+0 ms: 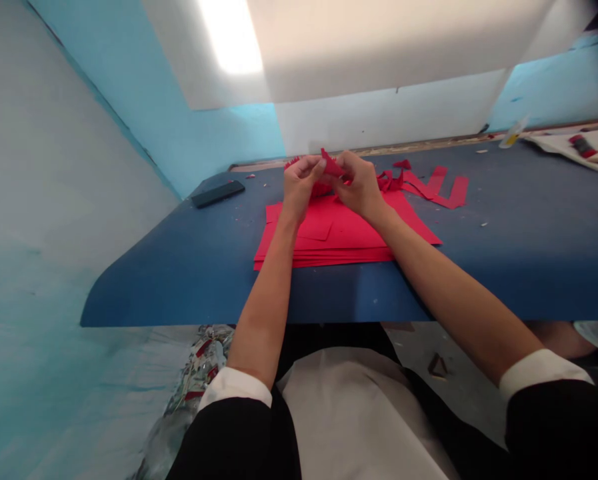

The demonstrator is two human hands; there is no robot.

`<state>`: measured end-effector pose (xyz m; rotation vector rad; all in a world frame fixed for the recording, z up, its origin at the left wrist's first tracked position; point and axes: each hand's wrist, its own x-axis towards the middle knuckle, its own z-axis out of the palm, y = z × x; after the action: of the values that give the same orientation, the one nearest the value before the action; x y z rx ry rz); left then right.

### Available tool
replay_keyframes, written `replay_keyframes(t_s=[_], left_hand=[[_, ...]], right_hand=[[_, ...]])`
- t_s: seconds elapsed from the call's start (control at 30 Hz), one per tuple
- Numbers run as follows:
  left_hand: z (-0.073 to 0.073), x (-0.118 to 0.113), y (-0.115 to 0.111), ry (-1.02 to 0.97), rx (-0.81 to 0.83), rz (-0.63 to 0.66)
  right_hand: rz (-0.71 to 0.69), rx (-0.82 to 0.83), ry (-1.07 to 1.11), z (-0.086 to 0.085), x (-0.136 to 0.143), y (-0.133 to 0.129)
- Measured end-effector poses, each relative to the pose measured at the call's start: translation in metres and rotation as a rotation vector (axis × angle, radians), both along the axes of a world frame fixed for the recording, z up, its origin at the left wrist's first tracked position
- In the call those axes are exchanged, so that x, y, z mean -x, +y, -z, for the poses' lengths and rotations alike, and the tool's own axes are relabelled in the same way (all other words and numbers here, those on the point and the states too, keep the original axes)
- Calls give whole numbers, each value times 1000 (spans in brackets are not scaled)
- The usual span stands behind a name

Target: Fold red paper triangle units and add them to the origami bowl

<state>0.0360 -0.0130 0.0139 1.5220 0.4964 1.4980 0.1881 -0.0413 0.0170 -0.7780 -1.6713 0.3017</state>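
Between my two hands is a small red piece of paper (331,164) with a jagged upper edge. My left hand (303,181) pinches its left side, and my right hand (359,181) grips the right side, fingers closed. Both hands are above a stack of red sheets (349,233) lying on the blue table. A loose red rectangle (315,229) rests on top of the stack. Behind the hands, more red pieces are partly hidden. Crumpled red strips (389,181) lie at the stack's right rear.
Cut red strips (449,193) lie right of the stack on the blue table (523,247). A dark phone-like slab (219,194) is at left. Far right are a small clear bottle (513,133) and a pale sheet (553,143) with a brush-like item. Scraps (203,360) cover the floor at left.
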Motion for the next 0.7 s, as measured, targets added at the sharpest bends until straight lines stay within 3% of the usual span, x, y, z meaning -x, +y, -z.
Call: replay_keyframes(t_s=[0.27,0.4,0.53,0.7], left_hand=[[1,-3,-2,-107,-9,-47],[-3,-4,-8,-135,42,-41],[-14,-1,-18,-264,190,81],[-28,6,-35,-302,420,127]], right_hand=[[18,-79,-139,3,-1,3],[-72,-71,-224,1,0,-2],[-164,-35,-218,-4,1,-12],[-146,-8,-130,-4,0,-10]])
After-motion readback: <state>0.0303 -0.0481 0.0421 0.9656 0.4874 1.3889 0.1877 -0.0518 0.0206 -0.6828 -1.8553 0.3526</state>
